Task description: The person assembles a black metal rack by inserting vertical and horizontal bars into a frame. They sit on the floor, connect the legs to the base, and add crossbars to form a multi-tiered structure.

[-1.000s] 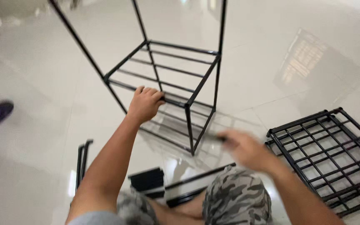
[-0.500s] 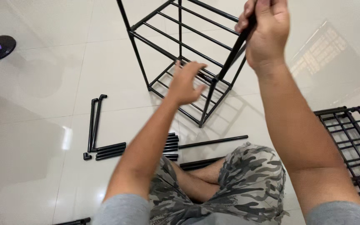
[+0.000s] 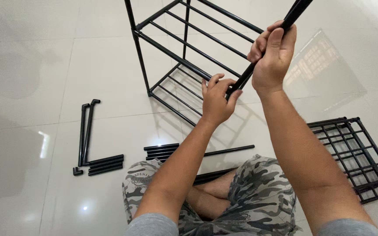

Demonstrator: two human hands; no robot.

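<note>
Both hands are on one black tube (image 3: 265, 48) slanting up over the black rack frame (image 3: 184, 57). The right hand (image 3: 273, 57) is wrapped tight high up; the left hand (image 3: 217, 100) pinches its lower end. Loose tubes (image 3: 103, 164) lie near left, stacked grid shelves (image 3: 355, 153) right.

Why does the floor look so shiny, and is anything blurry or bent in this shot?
In the head view, the glossy white tile floor mirrors a bright window as a pale patch right of the right hand, plus small glare spots lower left. The black rack frame casts soft shadows. Both hands, the left hand included, and the black tube look sharp; the rack's uprights splay outward, a wide-lens effect.
</note>
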